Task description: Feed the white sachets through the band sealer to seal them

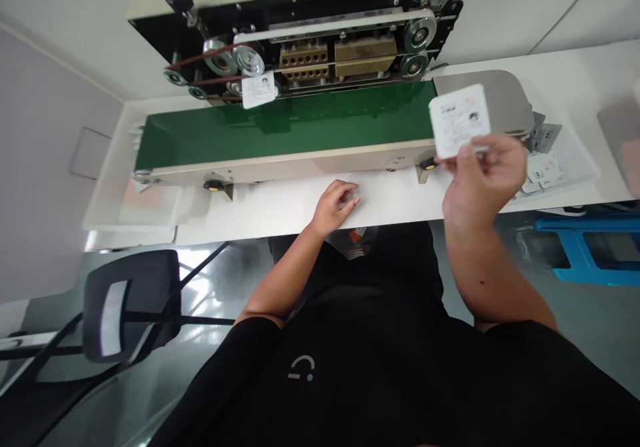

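Observation:
Raised over the right end of the machine, my right hand (483, 170) pinches a white square printed packet (460, 119) by its lower edge. The print faces me, too small to read. My left hand (335, 206) rests at the table's front edge, loosely curled, with thumb and index finger apart; I make out nothing held in it. A second white printed packet (259, 90) stands at the left end of the sealing machine (310, 50), its upper edge at the belts and rollers. Below it runs a green conveyor belt (280, 126).
A clear bin (575, 167) at the right holds several packets. At the left stands a translucent bin (100, 200). Yellow-capped knobs (214, 185) stick out under the conveyor. On the floor are a black chair (133, 300) and a blue stool (565, 247).

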A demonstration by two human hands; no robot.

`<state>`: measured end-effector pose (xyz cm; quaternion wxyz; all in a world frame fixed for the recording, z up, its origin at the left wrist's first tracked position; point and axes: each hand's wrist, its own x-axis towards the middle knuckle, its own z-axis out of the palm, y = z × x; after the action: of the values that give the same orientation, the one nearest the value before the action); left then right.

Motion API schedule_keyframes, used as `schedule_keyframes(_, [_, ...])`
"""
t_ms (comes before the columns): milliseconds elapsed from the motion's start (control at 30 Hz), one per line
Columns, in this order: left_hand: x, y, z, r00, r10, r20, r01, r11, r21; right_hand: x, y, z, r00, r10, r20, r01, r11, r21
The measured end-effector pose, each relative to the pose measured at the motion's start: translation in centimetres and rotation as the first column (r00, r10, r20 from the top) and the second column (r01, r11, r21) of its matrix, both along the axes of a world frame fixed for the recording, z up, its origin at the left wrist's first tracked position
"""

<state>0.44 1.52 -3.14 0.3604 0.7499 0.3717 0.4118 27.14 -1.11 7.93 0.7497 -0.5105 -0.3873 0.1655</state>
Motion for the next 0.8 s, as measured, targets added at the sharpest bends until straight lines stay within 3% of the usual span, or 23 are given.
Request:
schedule_keyframes(100, [0.1,0.2,0.1,1.0,-0.023,0.016,0.023,1.0,-0.006,3.1,5.7,2.8,0.997,0.027,-0.074,-0.039,0.987,-0.157])
schedule_keyframes(233, [0.1,0.4,0.1,0.998,-0.033,0.046,0.034,0.999,-0.029,4.6,11.5,4.6,0.984,0.099,-0.147,-0.143,0.931,-0.337])
schedule_keyframes(400, [0.0,0.4,0.0,0.998,-0.033,0.047,0.035,0.998,-0.046,2.7,14.5,5.4,0.958,0.12,-0.259,-0.243,0.82,-0.518])
schedule_keyframes(500, [0.0,0.3,0.0,0.999,-0.033,0.043,0.035,0.998,-0.052,1.7,15.2,5.5,0.922,0.253,-0.293,-0.377,0.76,-0.529])
schedule_keyframes(600, [-0.1,0.3,0.0,0.999,-0.039,0.036,0.041,0.998,-0.057,1.2,14.1,5.4,0.875,0.425,-0.231,-0.481,0.717,-0.505])
schedule_keyframes(667, [-0.1,0.3,0.0,0.998,-0.042,0.036,0.044,0.997,-0.058,0.8,11.3,5.1,0.902,0.422,-0.095,-0.417,0.791,-0.448])
schedule_keyframes(733, [-0.2,0.4,0.1,0.999,-0.037,0.037,0.039,0.997,-0.059,0.3,7.0,3.9,0.949,0.309,0.067,-0.266,0.895,-0.357])
schedule_keyframes(800, [-0.2,0.5,0.2,0.999,-0.029,0.03,0.031,0.998,-0.062,0.1,2.0,1.9,0.948,0.241,0.208,-0.172,0.938,-0.301])
